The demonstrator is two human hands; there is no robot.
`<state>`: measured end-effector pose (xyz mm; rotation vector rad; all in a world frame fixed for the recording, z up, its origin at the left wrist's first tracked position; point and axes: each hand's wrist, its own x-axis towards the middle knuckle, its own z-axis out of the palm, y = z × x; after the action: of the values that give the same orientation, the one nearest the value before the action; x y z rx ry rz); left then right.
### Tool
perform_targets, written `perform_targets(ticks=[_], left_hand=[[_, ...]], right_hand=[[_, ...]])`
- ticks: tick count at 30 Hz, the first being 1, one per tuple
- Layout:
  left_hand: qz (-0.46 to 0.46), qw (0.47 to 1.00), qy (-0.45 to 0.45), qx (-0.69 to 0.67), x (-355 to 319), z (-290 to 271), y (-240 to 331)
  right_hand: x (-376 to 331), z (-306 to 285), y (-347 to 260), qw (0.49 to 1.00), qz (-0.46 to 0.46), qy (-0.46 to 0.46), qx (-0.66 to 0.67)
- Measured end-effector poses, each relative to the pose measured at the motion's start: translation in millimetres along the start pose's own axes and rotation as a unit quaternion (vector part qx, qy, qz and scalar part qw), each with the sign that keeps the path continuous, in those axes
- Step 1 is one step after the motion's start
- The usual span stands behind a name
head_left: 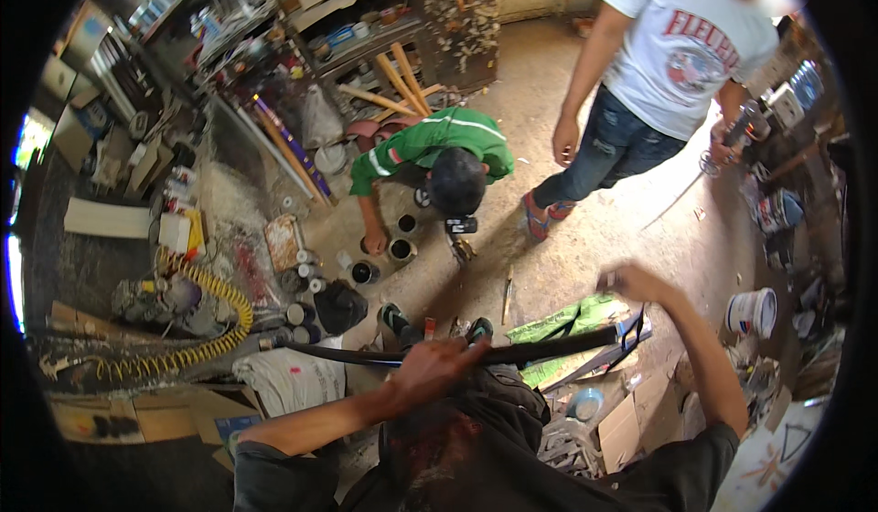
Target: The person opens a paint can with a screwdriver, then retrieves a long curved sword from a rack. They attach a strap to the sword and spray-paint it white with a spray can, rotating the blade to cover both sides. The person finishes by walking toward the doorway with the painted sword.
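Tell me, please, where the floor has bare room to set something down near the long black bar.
Bare dirt floor lies between the white plastic bucket, the standing person's sandals and the green sheet. It is crowded on the left around the dark round cans and the coiled yellow hose, and under the long black bar.

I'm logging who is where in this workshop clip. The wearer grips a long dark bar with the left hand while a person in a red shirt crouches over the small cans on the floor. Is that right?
Not quite. The head view shows the crouching person wearing a green shirt, not red. The rest holds: the left hand grips the long dark bar, and the person bends over the small cans on the floor.
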<state>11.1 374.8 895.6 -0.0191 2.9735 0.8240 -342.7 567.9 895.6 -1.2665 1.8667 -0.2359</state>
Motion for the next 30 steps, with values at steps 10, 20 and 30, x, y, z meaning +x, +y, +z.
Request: perform_targets(ticks=[10,20,30], left_hand=[[-0.193,0.98,-0.052,-0.012,-7,65,-23],[-0.174,0.943,0.208,-0.193,22,39,-20],[-0.212,0.879,0.099,-0.416,54,-10,-25]], right_hand=[[-94,-19,-111,0.963,0.039,0.096,0.247],[-22,-15,157,0.791,0.321,0.3,0.426],[25,67,-97,0.896,-0.103,0.168,0.399]])
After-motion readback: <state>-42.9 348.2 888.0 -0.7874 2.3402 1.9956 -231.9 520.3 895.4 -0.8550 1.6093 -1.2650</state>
